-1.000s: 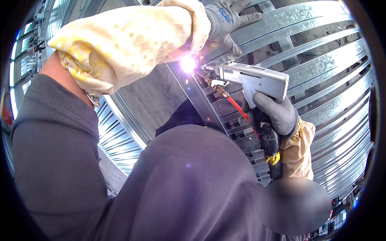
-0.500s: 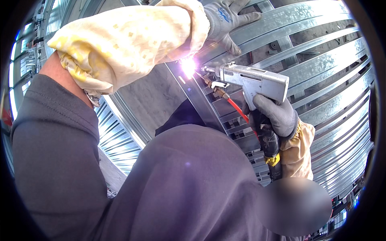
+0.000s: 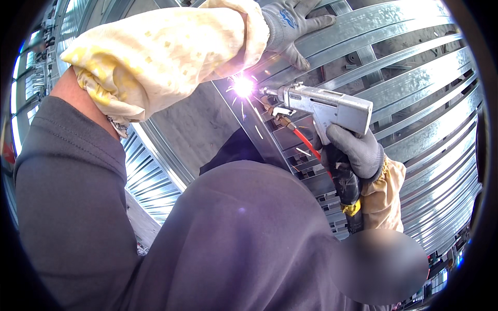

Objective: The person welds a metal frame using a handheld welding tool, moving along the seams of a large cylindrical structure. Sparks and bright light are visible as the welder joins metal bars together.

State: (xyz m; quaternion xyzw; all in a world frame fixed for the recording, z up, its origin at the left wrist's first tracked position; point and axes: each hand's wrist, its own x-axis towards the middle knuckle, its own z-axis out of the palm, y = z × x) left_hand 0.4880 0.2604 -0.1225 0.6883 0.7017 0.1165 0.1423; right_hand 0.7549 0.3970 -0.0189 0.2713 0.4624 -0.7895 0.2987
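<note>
My right hand, in a grey glove, is wrapped round the grip of a silver pistol-shaped welding gun. Its nozzle points left at a bright purple-white arc, which throws sparks onto the metal frame. A red hose with a brass fitting runs along under the gun. Beyond the arc, my left hand, gloved in grey, lies with fingers spread on the galvanized metal slats. A pale, yellow-stained sleeve cover spans my left forearm. The arc's glare hides the joint beneath it.
Long galvanized slats run side by side across the right, with gaps between them. More ribbed metal lies at the lower left, beside grey floor. A blurred round patch covers the lower right.
The arc keeps burning at almost the same spot, with more sparks flying down and right of it. Both hands have hardly moved.
</note>
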